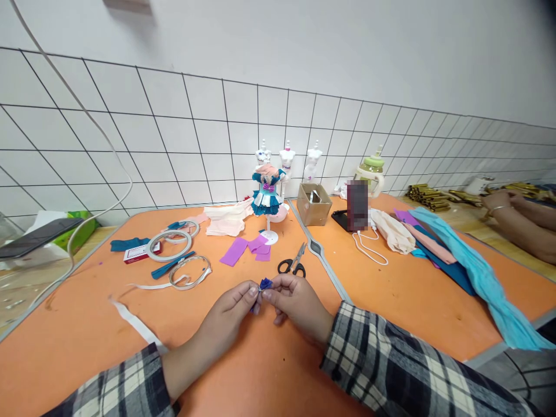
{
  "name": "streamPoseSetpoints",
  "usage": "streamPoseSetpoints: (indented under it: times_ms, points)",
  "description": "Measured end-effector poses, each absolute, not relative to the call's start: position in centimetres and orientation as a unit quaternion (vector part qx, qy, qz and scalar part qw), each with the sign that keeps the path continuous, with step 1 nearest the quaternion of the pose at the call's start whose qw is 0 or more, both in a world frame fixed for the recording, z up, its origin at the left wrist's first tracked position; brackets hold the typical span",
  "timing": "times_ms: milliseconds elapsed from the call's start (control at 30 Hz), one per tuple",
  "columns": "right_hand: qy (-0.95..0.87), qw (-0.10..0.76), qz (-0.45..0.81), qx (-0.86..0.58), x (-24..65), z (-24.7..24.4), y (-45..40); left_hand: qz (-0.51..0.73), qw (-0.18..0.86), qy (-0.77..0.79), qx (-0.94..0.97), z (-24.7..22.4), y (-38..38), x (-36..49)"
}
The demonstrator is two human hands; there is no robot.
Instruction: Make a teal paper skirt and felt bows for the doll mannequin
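Note:
Between my two hands is a small gathered piece of dark blue crepe paper or cloth (265, 284); I cannot tell which. My left hand (237, 304) pinches its lower left side, and a bit of blue shows under the fingers. My right hand (295, 298) grips it from the right with thumb and forefinger. Just beyond the right hand lie black-handled scissors (292, 266), blades apart. Purple strips (234, 251) rest farther back. Behind them a small dress form (267, 188) wears a teal and white ruffled dress with a purple bow.
Tape rolls (169, 245), a red and white box (141, 253) and teal strips lie at left. A cardboard box (314, 204), a phone (357, 205) with a white cable and a green-lidded bottle (371, 171) stand behind. Long blue paper (473, 272) crosses the right side. Another person's arms (521, 214) are at far right.

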State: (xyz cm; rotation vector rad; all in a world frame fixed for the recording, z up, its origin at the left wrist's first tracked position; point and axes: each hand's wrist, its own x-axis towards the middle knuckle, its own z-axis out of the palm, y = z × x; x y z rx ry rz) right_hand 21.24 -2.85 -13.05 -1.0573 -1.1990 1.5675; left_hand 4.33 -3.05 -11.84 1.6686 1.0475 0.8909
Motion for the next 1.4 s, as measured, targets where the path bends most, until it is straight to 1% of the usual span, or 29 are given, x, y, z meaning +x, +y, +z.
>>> streamPoseSetpoints:
  times_ms: [100, 200, 367, 500, 600, 700, 800, 1033, 1133, 1267, 1333, 1400]
  points:
    - [-0.499, 0.428, 0.625, -0.421, 21.3, -13.0, -2.8, 0.354, 0.51, 0.409, 0.668, -11.8, -2.8, 4.1]
    - [-0.523, 0.42, 0.615, -0.414, 21.4, -12.9, -2.9, 0.342, 0.571, 0.378, 0.643, -12.1, -2.4, 3.6]
    - [-0.56, 0.419, 0.58, -0.417, 21.5, -12.9, -3.0, 0.331, 0.674, 0.329, 0.572, -12.9, -2.1, 3.0]
    - [-0.579, 0.418, 0.565, -0.412, 21.6, -13.1, -3.1, 0.322, 0.734, 0.303, 0.516, -12.8, -2.2, 3.1]
    - [-0.591, 0.435, 0.554, -0.392, 21.6, -13.1, -3.1, 0.309, 0.773, 0.285, 0.476, -12.5, -2.4, 3.2]
    - [-0.618, 0.466, 0.517, -0.366, 21.7, -13.0, -3.2, 0.286, 0.808, 0.257, 0.447, -12.4, -2.5, 3.4]
    - [-0.625, 0.463, 0.513, -0.363, 21.7, -13.0, -3.2, 0.274, 0.833, 0.236, 0.418, -12.4, -2.7, 3.3]
    - [-0.611, 0.442, 0.54, -0.375, 21.8, -12.9, -3.2, 0.249, 0.873, 0.263, 0.327, -12.1, -2.5, 2.7]
    - [-0.588, 0.425, 0.569, -0.386, 21.9, -12.6, -3.2, 0.264, 0.873, 0.269, 0.309, -12.0, -2.2, 2.6]
    - [-0.592, 0.458, 0.534, -0.393, 22.0, -12.8, -2.9, 0.334, 0.793, 0.308, 0.406, -12.1, -2.1, 2.8]
    - [-0.597, 0.474, 0.509, -0.4, 22.0, -13.0, -2.6, 0.343, 0.751, 0.337, 0.453, -12.2, -2.2, 3.0]
    - [-0.599, 0.472, 0.508, -0.401, 22.1, -13.2, -2.5, 0.333, 0.73, 0.355, 0.48, -12.5, -2.2, 3.1]
